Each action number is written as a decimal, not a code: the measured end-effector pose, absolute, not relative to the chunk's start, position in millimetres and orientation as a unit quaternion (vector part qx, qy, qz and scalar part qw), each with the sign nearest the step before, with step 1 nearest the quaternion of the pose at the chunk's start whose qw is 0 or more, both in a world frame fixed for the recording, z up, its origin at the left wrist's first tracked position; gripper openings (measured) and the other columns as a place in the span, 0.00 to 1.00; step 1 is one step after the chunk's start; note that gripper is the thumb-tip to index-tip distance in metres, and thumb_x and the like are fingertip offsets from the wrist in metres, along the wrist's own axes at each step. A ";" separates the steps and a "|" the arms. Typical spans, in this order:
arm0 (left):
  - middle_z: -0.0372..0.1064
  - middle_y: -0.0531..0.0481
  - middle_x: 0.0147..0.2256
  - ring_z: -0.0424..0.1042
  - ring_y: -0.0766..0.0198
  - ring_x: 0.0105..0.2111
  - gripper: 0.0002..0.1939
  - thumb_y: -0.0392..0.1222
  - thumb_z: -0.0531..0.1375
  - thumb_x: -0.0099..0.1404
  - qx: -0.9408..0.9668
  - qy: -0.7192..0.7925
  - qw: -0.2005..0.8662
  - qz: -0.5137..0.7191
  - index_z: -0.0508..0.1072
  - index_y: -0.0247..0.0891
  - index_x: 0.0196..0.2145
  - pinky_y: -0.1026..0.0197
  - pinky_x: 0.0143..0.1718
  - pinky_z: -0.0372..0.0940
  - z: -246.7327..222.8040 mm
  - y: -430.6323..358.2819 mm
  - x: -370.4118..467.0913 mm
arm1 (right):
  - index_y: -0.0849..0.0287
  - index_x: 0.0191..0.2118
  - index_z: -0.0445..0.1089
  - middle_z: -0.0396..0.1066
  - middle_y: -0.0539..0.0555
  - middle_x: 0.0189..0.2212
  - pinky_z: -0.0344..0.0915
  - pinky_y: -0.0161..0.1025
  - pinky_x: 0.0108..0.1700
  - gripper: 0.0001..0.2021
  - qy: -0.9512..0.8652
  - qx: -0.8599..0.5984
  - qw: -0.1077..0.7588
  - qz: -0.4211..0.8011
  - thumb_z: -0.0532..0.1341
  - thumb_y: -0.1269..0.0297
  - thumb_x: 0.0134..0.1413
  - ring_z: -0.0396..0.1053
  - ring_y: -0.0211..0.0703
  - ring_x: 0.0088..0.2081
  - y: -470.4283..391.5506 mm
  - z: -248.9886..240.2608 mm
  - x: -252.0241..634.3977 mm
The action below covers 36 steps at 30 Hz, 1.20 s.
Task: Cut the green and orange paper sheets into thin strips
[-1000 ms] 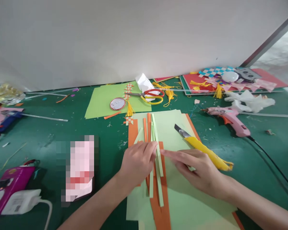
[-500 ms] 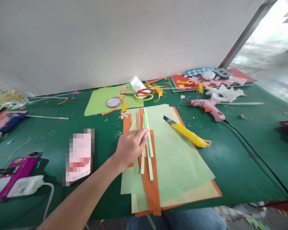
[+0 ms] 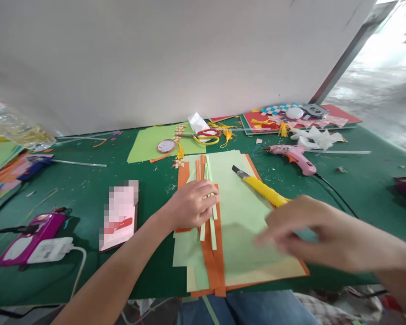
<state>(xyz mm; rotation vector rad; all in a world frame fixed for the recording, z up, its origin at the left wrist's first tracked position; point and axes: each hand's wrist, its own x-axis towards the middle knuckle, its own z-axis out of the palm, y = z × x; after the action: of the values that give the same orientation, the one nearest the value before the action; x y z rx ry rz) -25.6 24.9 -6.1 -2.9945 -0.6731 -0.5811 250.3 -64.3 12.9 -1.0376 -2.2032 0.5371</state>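
Observation:
My left hand [image 3: 196, 205] is closed with bent fingers over narrow pale green paper strips [image 3: 212, 232], which show between and below the fingers. Wider orange paper strips [image 3: 214, 271] lie beneath them. All of these rest on a stack of pale green paper sheets [image 3: 245, 232] with orange edges. Over the right side of the stack hovers my right hand [image 3: 314, 232], blurred, its thumb and forefinger apart and nothing visible in it. Just beyond it a yellow utility knife [image 3: 262, 188] with its blade out lies on the paper, its end hidden by the hand.
A pink glue gun [image 3: 299, 158] lies at the right, its cord trailing back. Behind the stack are scissors [image 3: 203, 136], a round badge [image 3: 166, 146] and yellow tassels [image 3: 228, 135]. A phone [image 3: 122, 216] and purple power strip [image 3: 37, 234] lie left, near a plastic bottle [image 3: 16, 128].
My right hand has come in from the right over the paper stack. My left hand has shifted slightly nearer to me and its fingers have loosened a little. The view has tilted slightly.

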 end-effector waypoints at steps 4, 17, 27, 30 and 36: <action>0.72 0.43 0.44 0.69 0.55 0.48 0.13 0.30 0.53 0.62 -0.966 -0.212 -0.010 -0.148 0.73 0.36 0.42 0.53 0.48 0.66 -3.5 19.6 -26.1 | 0.57 0.43 0.75 0.73 0.54 0.31 0.64 0.36 0.33 0.13 -0.888 -0.384 0.234 0.094 0.52 0.69 0.63 0.69 0.39 0.33 1.6 -1.1 233.7; 0.76 0.40 0.40 0.76 0.55 0.44 0.09 0.25 0.56 0.65 -0.975 -0.129 0.135 -0.120 0.75 0.32 0.39 0.53 0.46 0.72 -1.5 11.7 -16.9 | 0.63 0.41 0.74 0.67 0.55 0.28 0.62 0.38 0.35 0.14 -0.913 -0.347 0.216 -0.019 0.51 0.72 0.64 0.62 0.41 0.32 1.5 -30.8 221.6; 0.77 0.44 0.43 0.76 0.56 0.46 0.11 0.28 0.57 0.67 -0.970 -0.118 0.120 -0.176 0.76 0.38 0.42 0.55 0.45 0.75 17.9 19.5 -1.4 | 0.61 0.31 0.72 0.65 0.53 0.26 0.59 0.38 0.34 0.13 -0.896 -0.375 0.233 -0.038 0.52 0.73 0.62 0.61 0.41 0.31 -0.2 -32.6 223.9; 0.77 0.40 0.42 0.77 0.54 0.43 0.09 0.27 0.58 0.66 -0.971 -0.061 0.154 -0.173 0.76 0.33 0.40 0.55 0.42 0.76 9.1 21.7 3.8 | 0.62 0.29 0.71 0.64 0.54 0.25 0.58 0.40 0.33 0.13 -0.882 -0.400 0.244 -0.057 0.52 0.75 0.61 0.61 0.42 0.29 0.3 -31.1 225.4; 0.77 0.38 0.40 0.78 0.54 0.40 0.07 0.27 0.59 0.65 -0.972 -0.064 0.142 -0.176 0.76 0.31 0.38 0.55 0.38 0.76 -15.1 21.4 0.3 | 0.64 0.42 0.73 0.73 0.59 0.40 0.67 0.44 0.45 0.14 -0.899 -0.351 0.258 -0.039 0.50 0.77 0.61 0.67 0.48 0.46 1.8 -30.5 226.9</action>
<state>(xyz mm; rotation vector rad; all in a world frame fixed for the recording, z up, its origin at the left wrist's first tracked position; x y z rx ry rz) 0.3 21.4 -15.1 -2.8040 -0.1850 -0.5080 226.9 1.8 -30.5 -0.9524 -2.4379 -0.1069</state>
